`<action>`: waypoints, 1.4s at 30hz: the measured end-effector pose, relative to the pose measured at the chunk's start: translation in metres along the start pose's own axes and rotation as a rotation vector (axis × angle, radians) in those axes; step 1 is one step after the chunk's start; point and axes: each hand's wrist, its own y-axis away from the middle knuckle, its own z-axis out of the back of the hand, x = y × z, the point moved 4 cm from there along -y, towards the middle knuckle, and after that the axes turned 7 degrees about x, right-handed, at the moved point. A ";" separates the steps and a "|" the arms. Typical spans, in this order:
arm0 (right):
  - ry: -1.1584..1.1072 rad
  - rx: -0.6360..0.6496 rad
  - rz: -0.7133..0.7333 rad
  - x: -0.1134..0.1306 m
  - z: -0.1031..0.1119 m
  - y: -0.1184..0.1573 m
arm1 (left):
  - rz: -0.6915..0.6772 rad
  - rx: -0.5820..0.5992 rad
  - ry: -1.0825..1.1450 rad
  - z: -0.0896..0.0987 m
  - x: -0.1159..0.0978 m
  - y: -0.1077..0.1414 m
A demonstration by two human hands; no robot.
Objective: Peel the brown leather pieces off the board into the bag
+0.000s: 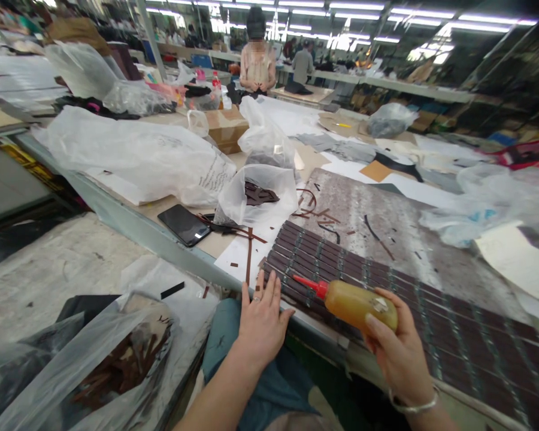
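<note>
My right hand (pixel 395 341) is wrapped round a glue bottle (pixel 359 304) with yellowish contents and a red nozzle. The bottle lies nearly level, its tip pointing left above dark brown strips (pixel 341 263). These strips lie side by side in a long row, crossed by several shiny greenish lines. At the row's left end, my left hand (pixel 263 317) rests flat on the table edge with fingers stretched out. A small brown piece (pixel 257 288) is at its fingers. Just beyond them lies a thin brown strip (pixel 250 251) on white paper.
A black phone (pixel 184 224) lies near the table edge. Behind it stands an open plastic bag (pixel 258 194) holding dark pieces. Another bag (pixel 130 353) with brown scraps is at lower left. Loose strips lie on a stained board (pixel 354 206). A person (pixel 257 66) stands across the table.
</note>
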 end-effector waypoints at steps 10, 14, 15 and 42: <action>-0.173 -0.077 -0.060 -0.001 0.014 0.017 | -0.088 0.094 -0.105 -0.007 0.004 -0.010; -0.303 -0.135 -0.054 0.005 0.037 0.027 | -0.097 0.088 -0.090 -0.001 0.007 -0.017; -0.325 -0.144 -0.049 0.007 0.044 0.031 | -0.094 0.097 -0.075 0.002 0.008 -0.020; -0.733 -0.456 0.199 0.009 0.238 0.068 | -0.321 0.178 -0.323 -0.033 -0.083 -0.091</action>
